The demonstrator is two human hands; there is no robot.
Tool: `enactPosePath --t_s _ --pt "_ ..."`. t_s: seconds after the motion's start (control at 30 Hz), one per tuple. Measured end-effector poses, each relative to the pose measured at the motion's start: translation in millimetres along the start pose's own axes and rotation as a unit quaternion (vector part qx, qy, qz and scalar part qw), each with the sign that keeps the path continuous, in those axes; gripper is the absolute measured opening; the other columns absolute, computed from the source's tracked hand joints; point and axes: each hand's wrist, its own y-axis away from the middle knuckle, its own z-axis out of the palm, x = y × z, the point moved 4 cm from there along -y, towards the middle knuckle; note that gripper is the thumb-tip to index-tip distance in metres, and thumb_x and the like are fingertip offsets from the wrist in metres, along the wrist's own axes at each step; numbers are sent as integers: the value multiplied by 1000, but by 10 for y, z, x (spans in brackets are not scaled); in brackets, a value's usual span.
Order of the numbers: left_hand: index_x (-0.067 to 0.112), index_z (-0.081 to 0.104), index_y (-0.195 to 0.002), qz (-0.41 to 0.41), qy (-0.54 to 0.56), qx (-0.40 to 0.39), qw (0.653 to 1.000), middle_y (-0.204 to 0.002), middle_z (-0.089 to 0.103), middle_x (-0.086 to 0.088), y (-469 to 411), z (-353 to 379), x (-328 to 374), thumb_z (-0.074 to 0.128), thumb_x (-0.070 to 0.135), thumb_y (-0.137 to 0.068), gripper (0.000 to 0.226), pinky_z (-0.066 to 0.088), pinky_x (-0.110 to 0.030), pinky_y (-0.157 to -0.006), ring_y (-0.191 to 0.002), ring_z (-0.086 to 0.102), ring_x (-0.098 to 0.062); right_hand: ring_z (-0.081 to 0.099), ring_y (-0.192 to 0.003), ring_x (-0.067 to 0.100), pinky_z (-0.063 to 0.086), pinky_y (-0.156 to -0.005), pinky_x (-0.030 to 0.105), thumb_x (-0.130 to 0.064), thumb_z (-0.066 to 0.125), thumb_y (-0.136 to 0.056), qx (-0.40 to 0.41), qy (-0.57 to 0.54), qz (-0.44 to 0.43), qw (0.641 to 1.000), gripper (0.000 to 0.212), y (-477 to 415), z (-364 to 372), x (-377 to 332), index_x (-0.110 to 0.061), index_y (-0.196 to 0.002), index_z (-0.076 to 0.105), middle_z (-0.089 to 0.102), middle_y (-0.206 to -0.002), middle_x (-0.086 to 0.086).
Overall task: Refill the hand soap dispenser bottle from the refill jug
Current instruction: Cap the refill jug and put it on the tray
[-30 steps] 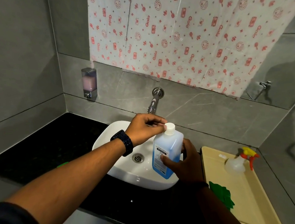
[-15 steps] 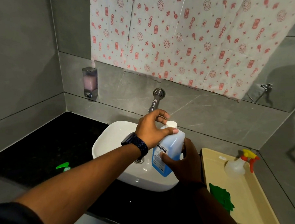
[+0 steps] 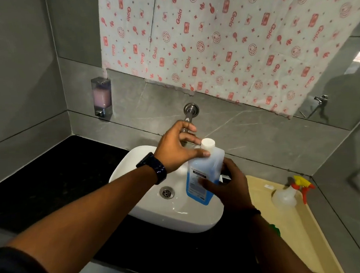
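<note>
Left hand: drawn back off the white cap since half a second ago, so the cap now shows whole; jug, right hand and the rest unchanged in place.

Left hand, present state: fingers half curled, forefinger against the cap's left side, thumb tip on the neck just under the cap. Whether they squeeze cannot be told. Dark watch on the wrist.

Right hand: fingers wrapped round the lower body of the refill jug, holding it from the right side.

Refill jug: translucent, blue liquid in the lower part, printed label on the near face. Held above the right part of the basin, tilted, cap leaning away and to the right.

Basin: white, set on the black counter against its back edge; metal drain in the bowl. Chrome tap on the wall behind, partly hidden by the left hand.

Soap dispenser: fixed to the wall above the counter's back left corner, pink contents, well apart from the jug.

Tray: beige, at the counter's right end, just beside the basin. Holds a clear spray bottle with a red and yellow trigger at its far end, and something green at its near left edge, mostly hidden by the right forearm.

Patterned sheet: white with red print, hanging on the wall above the tap.
</note>
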Motion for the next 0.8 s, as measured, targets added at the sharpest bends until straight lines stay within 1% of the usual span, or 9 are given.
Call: enactPosePath --t_s 0.07,0.13,0.23,0.3,0.43,0.5,0.63,0.7,0.8 --pt "39 46 -118 -36 7 -43 998 -112 64 9 -19 -32 -181 92 38 -35 95 43 -24 -88 -110 57 -5 62 -91 -2 48 -65 7 -30 84 -61 -7 -55 0 998 50 -67 -71 -38 -40 -102 57 68 -99 -19" --pt "35 37 -132 -69 -19 -118 990 -128 54 7 -13 23 -398 92 37 -35 112 43 -28 -94 -120 48 -10 65 -95 3 53 -70 15 -26 85 -59 -12 -137 12 990 58 -131 -135 -34 -34 -110 60 69 -103 -18" --pt "28 46 -130 -64 -73 -207 974 -126 58 11 -31 186 -625 90 33 -50 92 41 -15 -86 -116 51 -5 65 -104 22 57 -81 42 -31 81 -60 -32 -210 39 976 69 -219 -155 3 -24 -124 55 68 -115 1" --pt "26 54 -122 -45 -79 -197 976 -117 62 13 -99 273 -682 87 36 -55 76 38 -12 -83 -107 55 -2 63 -108 26 54 -86 49 -27 77 -66 -35 -213 49 975 68 -279 -137 27 -19 -129 51 64 -121 6" --pt "30 56 -117 -18 -96 -119 988 -104 61 18 -268 398 -747 87 48 -49 77 44 -16 -80 -95 57 -1 65 -100 21 57 -78 34 -42 74 -65 38 -137 64 988 60 -372 -126 84 -19 -118 58 69 -109 1" --pt "26 56 -121 10 -141 -118 983 -101 59 15 -367 571 -790 88 45 -50 79 41 -19 -75 -91 55 -5 65 -92 14 55 -72 28 -52 79 -57 103 -58 81 990 67 -398 -155 195 -23 -113 56 68 -104 -5" --pt "23 49 -130 22 -168 -184 968 -115 65 -2 -527 1213 -1005 88 40 -54 88 46 -27 -81 -101 60 -21 57 -91 17 46 -73 30 -42 82 -54 199 38 130 971 70 -457 -464 691 -23 -113 48 60 -105 -4" --pt "24 47 -132 13 -147 -229 962 -119 64 -3 -626 1602 -1144 90 35 -52 91 47 -30 -86 -105 58 -20 57 -92 19 44 -72 28 -36 83 -58 219 63 141 964 66 -521 -715 1041 -19 -113 50 60 -104 0" --pt "19 54 -123 19 -188 -275 943 -121 61 -4 -820 2146 -1399 87 36 -56 76 47 -31 -89 -107 57 -20 55 -90 17 44 -75 28 -33 82 -59 239 79 153 956 61 -578 -1050 1599 -26 -109 47 61 -105 0"
